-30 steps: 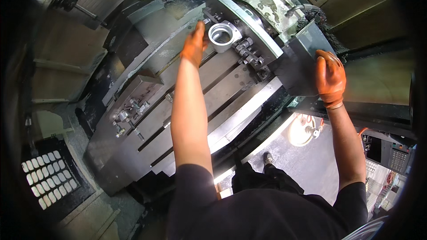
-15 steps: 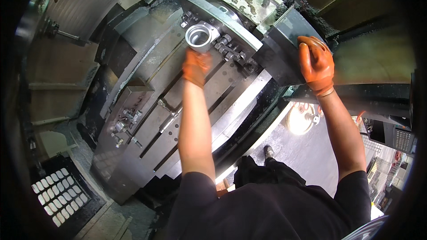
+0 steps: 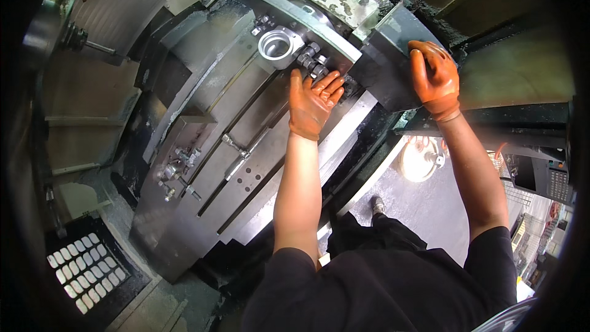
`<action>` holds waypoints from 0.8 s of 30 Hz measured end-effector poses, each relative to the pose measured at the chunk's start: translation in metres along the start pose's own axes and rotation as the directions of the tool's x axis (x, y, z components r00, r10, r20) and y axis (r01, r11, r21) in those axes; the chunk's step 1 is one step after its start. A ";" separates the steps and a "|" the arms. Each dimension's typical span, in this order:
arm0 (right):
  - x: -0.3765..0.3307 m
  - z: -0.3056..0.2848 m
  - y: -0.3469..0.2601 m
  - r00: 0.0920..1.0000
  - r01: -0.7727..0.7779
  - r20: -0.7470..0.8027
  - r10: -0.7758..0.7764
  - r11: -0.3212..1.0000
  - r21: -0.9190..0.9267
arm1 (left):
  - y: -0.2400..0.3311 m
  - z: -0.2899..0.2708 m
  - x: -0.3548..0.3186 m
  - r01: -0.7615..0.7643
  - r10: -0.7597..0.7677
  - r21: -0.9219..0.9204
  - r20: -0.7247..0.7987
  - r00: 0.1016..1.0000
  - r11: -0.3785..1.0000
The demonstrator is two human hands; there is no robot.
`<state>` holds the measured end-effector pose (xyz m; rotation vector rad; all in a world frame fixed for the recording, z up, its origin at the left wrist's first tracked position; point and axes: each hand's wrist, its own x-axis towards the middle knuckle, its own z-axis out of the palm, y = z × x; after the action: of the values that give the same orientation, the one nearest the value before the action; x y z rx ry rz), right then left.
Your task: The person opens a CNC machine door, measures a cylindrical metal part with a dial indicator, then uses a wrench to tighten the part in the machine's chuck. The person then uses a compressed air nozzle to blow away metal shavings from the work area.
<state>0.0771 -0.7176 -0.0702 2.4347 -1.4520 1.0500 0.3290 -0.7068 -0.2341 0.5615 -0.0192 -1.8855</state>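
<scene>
My left hand (image 3: 311, 107), in an orange glove, is palm up with thumb and fingers spread, holding nothing. Its fingertips are close beside the dark clamp bolts and nuts (image 3: 312, 58) on the fixture; whether they touch is unclear. Just beyond my thumb, a round metal part (image 3: 278, 46) with a wide bore sits against the upright fixture plate (image 3: 307, 21). My right hand (image 3: 436, 80), also gloved in orange, rests against the dark grey housing (image 3: 388, 55) at the plate's right end. Its fingers are loosely curled in, and I see nothing in them.
The slotted metal table (image 3: 252, 129) slants below the fixture. On it lie a T-handled tool (image 3: 239, 155) and, at lower left, a bolted clamp assembly (image 3: 177, 172). A spindle-like rod (image 3: 92, 44) juts out at far left. A round white object (image 3: 421, 160) stands on the floor.
My left hand has moved right from below the round part to beside the clamp bolts, and its fingers now spread palm up. My right hand stays at the housing.
</scene>
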 end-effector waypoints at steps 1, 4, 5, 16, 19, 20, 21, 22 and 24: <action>-0.001 0.001 0.003 0.999 0.040 -0.001 -0.040 0.999 -0.013 | -0.003 0.006 0.001 -0.001 0.001 -0.033 0.004 1.000 0.999; -0.001 0.000 0.003 0.999 0.029 0.014 -0.029 1.000 0.000 | -0.002 -0.017 0.009 0.039 -0.011 0.246 -0.114 0.993 0.969; -0.001 0.000 0.003 0.999 0.032 0.013 -0.032 0.999 0.008 | -0.002 -0.031 0.013 0.071 0.000 0.371 -0.187 0.982 0.926; 0.002 -0.002 0.000 0.996 0.081 0.028 -0.079 0.993 -0.082 | 0.099 -0.036 0.076 -0.627 0.559 0.668 0.364 0.745 0.400; -0.001 -0.004 0.007 0.995 0.086 0.053 -0.082 0.993 -0.076 | 0.095 -0.009 0.038 -0.604 0.560 0.718 0.359 0.747 0.346; -0.001 -0.003 0.007 0.993 0.112 0.036 -0.110 0.991 -0.072 | 0.097 -0.014 0.028 -0.617 0.562 0.702 0.367 0.741 0.356; -0.001 -0.001 0.006 0.996 0.085 0.028 -0.083 0.995 -0.047 | 0.099 -0.020 0.017 -0.630 0.566 0.686 0.373 0.735 0.365; 0.001 0.000 0.002 0.998 0.059 0.018 -0.059 0.998 -0.018 | 0.109 -0.054 0.013 -0.579 0.590 0.727 0.298 0.751 0.369; 0.001 0.000 0.002 1.000 0.024 -0.010 -0.024 1.000 0.004 | 0.117 -0.079 -0.006 -0.524 0.633 0.768 0.206 0.746 0.368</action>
<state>0.0756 -0.7195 -0.0707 2.4400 -1.4159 1.0595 0.4642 -0.7269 -0.2703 1.1114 -0.9292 -1.0188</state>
